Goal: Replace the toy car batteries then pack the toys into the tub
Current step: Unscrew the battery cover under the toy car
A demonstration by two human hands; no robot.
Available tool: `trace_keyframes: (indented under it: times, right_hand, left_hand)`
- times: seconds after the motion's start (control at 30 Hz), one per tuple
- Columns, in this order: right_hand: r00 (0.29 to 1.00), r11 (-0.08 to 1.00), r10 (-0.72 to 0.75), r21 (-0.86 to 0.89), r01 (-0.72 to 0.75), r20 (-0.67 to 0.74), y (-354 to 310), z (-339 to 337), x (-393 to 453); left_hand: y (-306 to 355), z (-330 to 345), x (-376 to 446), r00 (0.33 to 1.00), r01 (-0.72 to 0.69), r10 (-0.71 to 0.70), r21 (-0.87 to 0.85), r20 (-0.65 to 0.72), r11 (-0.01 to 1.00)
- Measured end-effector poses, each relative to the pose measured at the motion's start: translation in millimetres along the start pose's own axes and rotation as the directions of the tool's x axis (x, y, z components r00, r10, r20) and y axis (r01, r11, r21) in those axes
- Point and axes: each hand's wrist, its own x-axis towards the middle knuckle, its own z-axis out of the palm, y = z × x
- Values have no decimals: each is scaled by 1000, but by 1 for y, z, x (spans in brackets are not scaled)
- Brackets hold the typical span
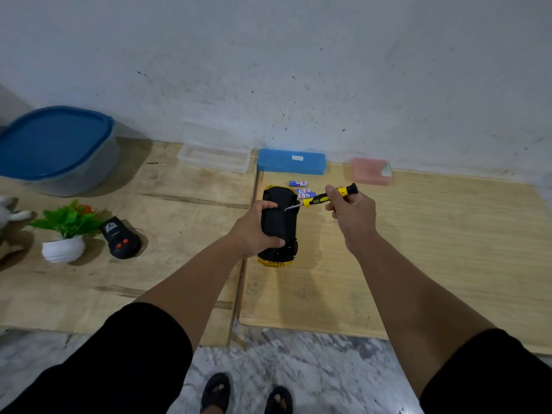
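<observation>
On right table: toy car (276, 225) upside down, black underside, yellow body.

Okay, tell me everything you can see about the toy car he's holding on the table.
The yellow toy car with a black plastic underside lies upside down on the light wooden table, its length running away from the camera. Yellow bodywork shows at both ends, and a black wheel near the close right corner. The left hand grips it from the left side. The metal tip of the yellow-and-black screwdriver, held by the right hand, meets the underside.
</observation>
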Motion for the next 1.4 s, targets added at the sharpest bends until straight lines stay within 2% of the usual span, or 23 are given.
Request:
trace_keyframes:
  times: [0.43, 0.8, 1.07, 1.3, 1.4]
  right_hand:
    - [996, 995, -79, -53, 81, 37, -8, -2, 1]
    - [979, 959, -177, -205, 196, 105, -17, -2, 3]
    - [975, 957, -189, -201, 210, 118, -19, -4, 5]
    - [935, 886, -280, -317, 340, 218, -25, -1, 5]
    - [926, 888, -285, -296, 352, 248, -31, -2, 4]
  left_hand:
    - [5, 0, 0, 999, 34, -34, 2, 4, 999]
    - [13, 5, -3, 998, 56, -57, 79, 11, 995]
    - [17, 6, -5, 998, 51, -54, 92, 21, 994]
    - [15, 9, -6, 996, 85, -86, 44, 9, 995]
    - [16, 8, -7, 993, 114, -114, 14, 5, 993]
